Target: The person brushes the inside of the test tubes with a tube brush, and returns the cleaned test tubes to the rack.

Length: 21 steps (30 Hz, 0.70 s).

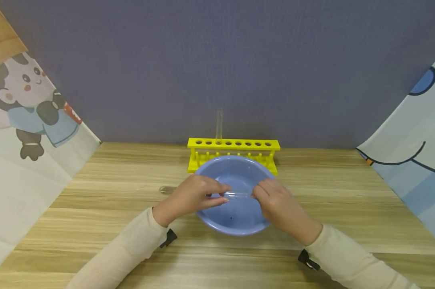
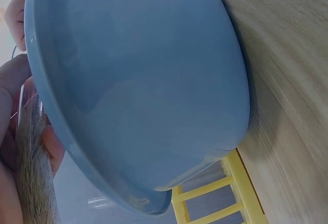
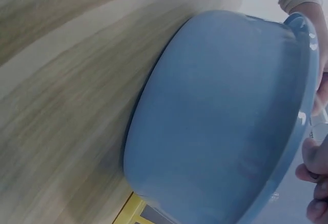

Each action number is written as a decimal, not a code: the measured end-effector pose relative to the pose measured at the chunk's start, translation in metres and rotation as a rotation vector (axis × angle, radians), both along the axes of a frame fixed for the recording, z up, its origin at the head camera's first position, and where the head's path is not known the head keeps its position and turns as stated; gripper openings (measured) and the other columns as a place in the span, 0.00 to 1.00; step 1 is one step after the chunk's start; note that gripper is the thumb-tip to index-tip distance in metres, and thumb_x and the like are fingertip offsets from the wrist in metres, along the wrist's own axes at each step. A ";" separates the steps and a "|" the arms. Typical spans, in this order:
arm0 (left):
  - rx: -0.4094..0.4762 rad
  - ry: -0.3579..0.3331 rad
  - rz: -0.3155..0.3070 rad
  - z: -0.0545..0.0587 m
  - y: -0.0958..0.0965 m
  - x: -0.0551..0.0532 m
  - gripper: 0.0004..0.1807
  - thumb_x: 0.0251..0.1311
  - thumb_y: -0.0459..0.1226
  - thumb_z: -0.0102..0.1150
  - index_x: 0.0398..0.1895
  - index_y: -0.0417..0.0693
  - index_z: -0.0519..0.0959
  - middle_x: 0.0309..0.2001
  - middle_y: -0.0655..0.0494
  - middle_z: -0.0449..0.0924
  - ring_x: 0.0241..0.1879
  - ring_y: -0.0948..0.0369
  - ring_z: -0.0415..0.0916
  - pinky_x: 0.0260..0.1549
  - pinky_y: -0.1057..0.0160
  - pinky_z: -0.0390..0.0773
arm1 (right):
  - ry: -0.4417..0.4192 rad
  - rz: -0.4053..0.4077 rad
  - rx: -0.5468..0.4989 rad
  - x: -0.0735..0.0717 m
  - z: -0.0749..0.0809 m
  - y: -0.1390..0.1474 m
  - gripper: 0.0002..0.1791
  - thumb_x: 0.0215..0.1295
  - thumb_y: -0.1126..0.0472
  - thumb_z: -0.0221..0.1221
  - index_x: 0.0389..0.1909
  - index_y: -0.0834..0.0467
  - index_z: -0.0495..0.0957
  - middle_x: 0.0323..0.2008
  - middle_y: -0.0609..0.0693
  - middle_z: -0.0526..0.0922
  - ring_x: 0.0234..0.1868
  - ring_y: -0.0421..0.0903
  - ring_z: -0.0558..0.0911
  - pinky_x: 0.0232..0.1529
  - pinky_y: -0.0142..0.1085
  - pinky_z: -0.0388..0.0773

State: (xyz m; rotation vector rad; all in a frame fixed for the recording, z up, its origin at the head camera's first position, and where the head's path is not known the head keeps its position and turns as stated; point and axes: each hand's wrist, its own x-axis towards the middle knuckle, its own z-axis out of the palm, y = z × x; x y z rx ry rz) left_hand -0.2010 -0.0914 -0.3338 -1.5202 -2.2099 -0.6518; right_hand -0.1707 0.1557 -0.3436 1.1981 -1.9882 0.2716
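Note:
Over a blue basin (image 1: 235,229), my left hand (image 1: 197,192) holds a clear glass test tube (image 1: 235,194) lying almost level between thumb and fingers. Its closed end sticks out left of that hand. Brown bristle-like texture fills the tube (image 2: 36,178) in the left wrist view, apparently a test tube brush. At the tube's right end, my right hand (image 1: 277,200) has its fingers curled and pinches what looks like the brush's thin handle, mostly hidden. In the right wrist view, the right hand (image 3: 318,175) is just beyond the basin's rim, close to the tube's mouth.
Behind the basin stands a yellow test tube rack (image 1: 233,143), with one clear test tube (image 1: 219,124) upright in it. A dark grey-blue panel (image 1: 217,60) rises behind the wooden table (image 1: 131,168). Cartoon-printed sheets (image 1: 40,120) flank both sides.

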 end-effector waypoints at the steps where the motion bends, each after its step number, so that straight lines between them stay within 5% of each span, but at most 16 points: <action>1: -0.007 0.009 0.001 0.000 0.000 0.000 0.14 0.50 0.38 0.70 0.41 0.43 0.85 0.31 0.57 0.85 0.23 0.67 0.76 0.26 0.77 0.71 | -0.024 0.000 -0.005 0.001 0.000 0.000 0.09 0.64 0.67 0.49 0.23 0.61 0.69 0.23 0.50 0.71 0.25 0.46 0.71 0.26 0.37 0.71; 9: -0.036 0.109 0.022 -0.002 0.002 0.001 0.15 0.50 0.41 0.69 0.42 0.45 0.85 0.34 0.57 0.86 0.32 0.66 0.81 0.33 0.71 0.78 | -0.190 -0.020 -0.024 0.001 0.002 0.005 0.15 0.42 0.76 0.65 0.22 0.59 0.69 0.22 0.48 0.73 0.25 0.44 0.73 0.26 0.35 0.74; 17: -0.072 0.195 0.042 0.002 0.004 0.002 0.16 0.49 0.42 0.70 0.42 0.47 0.85 0.35 0.60 0.86 0.32 0.67 0.81 0.34 0.71 0.78 | -0.331 -0.056 -0.009 0.002 0.013 0.007 0.19 0.38 0.82 0.62 0.19 0.56 0.69 0.20 0.44 0.73 0.23 0.40 0.71 0.24 0.31 0.73; 21: -0.088 0.237 0.052 0.003 0.004 0.004 0.16 0.50 0.43 0.69 0.43 0.47 0.85 0.35 0.60 0.86 0.31 0.66 0.81 0.34 0.71 0.78 | -0.460 -0.080 0.011 0.002 0.020 0.009 0.18 0.45 0.79 0.63 0.19 0.54 0.70 0.20 0.42 0.73 0.22 0.38 0.70 0.23 0.29 0.72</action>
